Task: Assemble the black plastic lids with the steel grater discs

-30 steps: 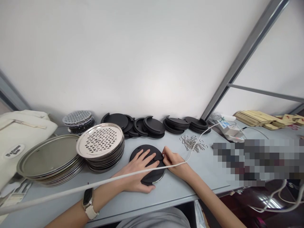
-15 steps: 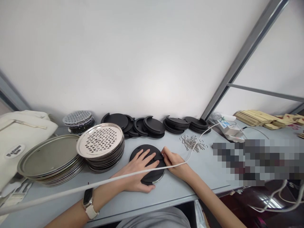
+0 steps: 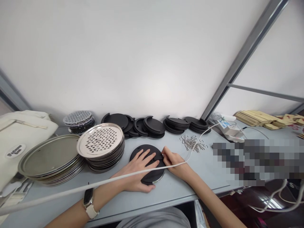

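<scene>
A black round disc (image 3: 154, 175) with a stepped upper face lies flat on the grey table in front of me. My left hand (image 3: 139, 172) rests on its top with the fingers spread. At the disc's right rim, my right hand (image 3: 174, 163) is closed, fingertips pinched against the edge. Whatever sits between those fingertips is hidden. Behind my right hand lies a loose pile of small bent wire clips (image 3: 192, 144). A pale rim shows under the disc's lower right edge.
A white cable (image 3: 114, 181) crosses in front of both hands. To the left stand stacks of perforated metal discs (image 3: 102, 141) and plain metal discs (image 3: 51, 155). More black discs (image 3: 154, 125) line the wall. Wooden pieces (image 3: 254, 117) and a white bag (image 3: 21, 133) flank the table.
</scene>
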Motion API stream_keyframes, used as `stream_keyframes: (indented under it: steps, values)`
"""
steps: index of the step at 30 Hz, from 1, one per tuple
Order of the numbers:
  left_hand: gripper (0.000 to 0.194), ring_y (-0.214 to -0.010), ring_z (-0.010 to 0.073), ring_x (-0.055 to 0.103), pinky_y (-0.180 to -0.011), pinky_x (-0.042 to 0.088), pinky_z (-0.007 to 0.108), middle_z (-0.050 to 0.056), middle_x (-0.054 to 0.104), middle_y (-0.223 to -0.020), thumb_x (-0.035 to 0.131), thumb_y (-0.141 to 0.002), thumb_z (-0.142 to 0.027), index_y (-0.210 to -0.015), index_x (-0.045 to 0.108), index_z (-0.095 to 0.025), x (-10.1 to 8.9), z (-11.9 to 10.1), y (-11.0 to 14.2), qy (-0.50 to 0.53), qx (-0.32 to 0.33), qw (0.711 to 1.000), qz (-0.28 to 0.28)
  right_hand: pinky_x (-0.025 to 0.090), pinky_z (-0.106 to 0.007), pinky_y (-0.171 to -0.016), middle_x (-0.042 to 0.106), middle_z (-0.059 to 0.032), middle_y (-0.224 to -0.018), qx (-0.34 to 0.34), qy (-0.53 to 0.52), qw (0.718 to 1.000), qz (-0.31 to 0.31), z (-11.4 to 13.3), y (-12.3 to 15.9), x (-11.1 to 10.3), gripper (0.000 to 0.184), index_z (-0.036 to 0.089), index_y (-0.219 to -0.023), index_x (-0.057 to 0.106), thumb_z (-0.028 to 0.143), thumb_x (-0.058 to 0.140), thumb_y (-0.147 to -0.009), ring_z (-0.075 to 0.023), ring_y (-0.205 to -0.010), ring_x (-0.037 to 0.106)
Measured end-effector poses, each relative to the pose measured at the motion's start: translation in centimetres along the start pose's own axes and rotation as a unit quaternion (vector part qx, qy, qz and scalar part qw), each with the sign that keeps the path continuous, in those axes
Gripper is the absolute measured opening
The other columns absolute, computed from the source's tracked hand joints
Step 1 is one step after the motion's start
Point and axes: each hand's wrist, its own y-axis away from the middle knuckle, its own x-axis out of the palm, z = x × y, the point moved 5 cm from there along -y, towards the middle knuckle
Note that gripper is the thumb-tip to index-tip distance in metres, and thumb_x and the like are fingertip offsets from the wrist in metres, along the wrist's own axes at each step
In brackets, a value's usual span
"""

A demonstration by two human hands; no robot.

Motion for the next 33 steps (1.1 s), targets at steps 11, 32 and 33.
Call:
stream_keyframes:
  steps: [11,32,33]
  values:
    - [0.083,-0.138,0.0374,0.019,-0.111,0.015,0.054,0.013,0.030,-0.149,0.067,-0.071,-0.043,-0.143,0.032,-0.020,0.06,-0.11,0.08,-0.010,0.003,1.000,0.004,0.033,-0.024,-0.053,0.045,0.0037,-0.064,0.003,0.013,1.000,-0.002,0.01,-0.09,-0.04,0.008,0.024,-0.087,0.032,0.017,0.032,-0.089,-0.0152,-0.052,0.047]
    - [0.085,-0.138,0.0367,0.018,-0.111,0.015,0.053,0.011,0.027,-0.150,0.069,-0.070,-0.041,-0.143,0.031,-0.022,-0.03,0.00,0.06,-0.003,0.003,1.000,0.007,0.037,-0.026,-0.059,0.056,-0.0014,-0.079,-0.019,-0.019,0.999,0.020,0.04,0.15,0.22,0.010,0.023,-0.093,0.032,0.014,0.031,-0.091,-0.0169,-0.064,0.055]
    - [0.084,-0.138,0.0367,0.018,-0.111,0.015,0.054,0.011,0.028,-0.150,0.069,-0.070,-0.041,-0.143,0.032,-0.022,-0.05,-0.02,0.06,-0.003,0.002,1.000,0.008,0.037,-0.026,-0.059,0.056,-0.0016,-0.079,-0.018,-0.018,0.999,0.019,0.05,0.15,0.21,0.010,0.023,-0.093,0.032,0.014,0.031,-0.091,-0.0171,-0.064,0.055]
